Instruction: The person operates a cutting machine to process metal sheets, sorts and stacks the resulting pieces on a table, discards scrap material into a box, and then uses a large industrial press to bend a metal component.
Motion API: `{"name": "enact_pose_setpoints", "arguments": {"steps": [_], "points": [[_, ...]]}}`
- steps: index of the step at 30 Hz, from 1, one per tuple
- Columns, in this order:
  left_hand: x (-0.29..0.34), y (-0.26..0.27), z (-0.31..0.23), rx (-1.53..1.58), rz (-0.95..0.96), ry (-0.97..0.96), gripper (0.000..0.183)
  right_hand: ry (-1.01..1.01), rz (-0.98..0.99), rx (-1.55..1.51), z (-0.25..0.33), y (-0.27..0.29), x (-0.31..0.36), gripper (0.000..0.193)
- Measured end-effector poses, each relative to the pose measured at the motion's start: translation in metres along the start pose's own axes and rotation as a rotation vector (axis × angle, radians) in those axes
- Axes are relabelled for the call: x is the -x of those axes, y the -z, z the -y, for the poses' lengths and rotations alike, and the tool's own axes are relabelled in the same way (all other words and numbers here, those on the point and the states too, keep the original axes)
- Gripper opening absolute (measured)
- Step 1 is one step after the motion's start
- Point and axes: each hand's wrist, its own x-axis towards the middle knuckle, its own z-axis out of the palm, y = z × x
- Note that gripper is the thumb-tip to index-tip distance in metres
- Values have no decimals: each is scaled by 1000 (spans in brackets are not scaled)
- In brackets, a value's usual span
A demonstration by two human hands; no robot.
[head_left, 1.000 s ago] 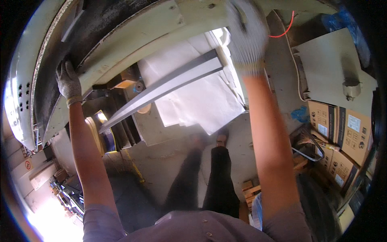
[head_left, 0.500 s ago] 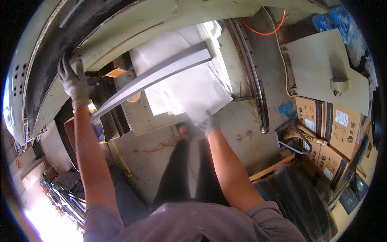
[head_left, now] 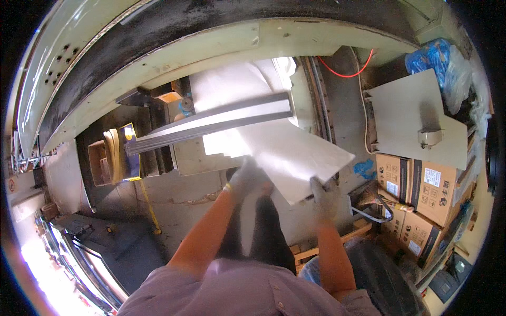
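A thin, shiny white sheet (head_left: 300,155) slants toward me at the right, in front of the machine bed. My right hand (head_left: 325,196), in a pale glove with dark fingertips, is closed on its near right edge. At the sheet's left edge is my left hand (head_left: 244,178), gloved too; motion smears its fingers, so its grip is unclear. Beyond the hands, a long grey bar (head_left: 221,118) of folded-looking metal lies across the bed. More white sheet material (head_left: 226,84) is behind that bar.
A green machine beam (head_left: 211,47) arches across the far side. Cardboard boxes (head_left: 435,189) are stacked at the right beside a broom (head_left: 371,197). A pale panel (head_left: 406,105) stands above them. At the left are a box of yellowish pieces (head_left: 112,155) and a dark cabinet (head_left: 113,247).
My left hand has come off the machine beam, down to the sheet's left edge. My right hand has moved right with the sheet, which now slants toward me.
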Motion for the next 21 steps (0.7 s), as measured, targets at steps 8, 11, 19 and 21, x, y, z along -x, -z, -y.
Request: {"name": "enact_pose_setpoints", "arguments": {"steps": [8, 11, 19, 21], "points": [[-116, -1, -28, 2, 241, -52, 76, 111, -24, 289, 81, 51, 39, 16], [-195, 104, 2, -182, 326, -318, 61, 147, 26, 149, 95, 134, 69, 22], [-164, 35, 46, 316, 376, 147, 51, -25, -45, 595, -33, 560, 181, 51], [-175, 50, 57, -221, 372, -23, 54, -113, -19, 868, -40, 593, 183, 48]]}}
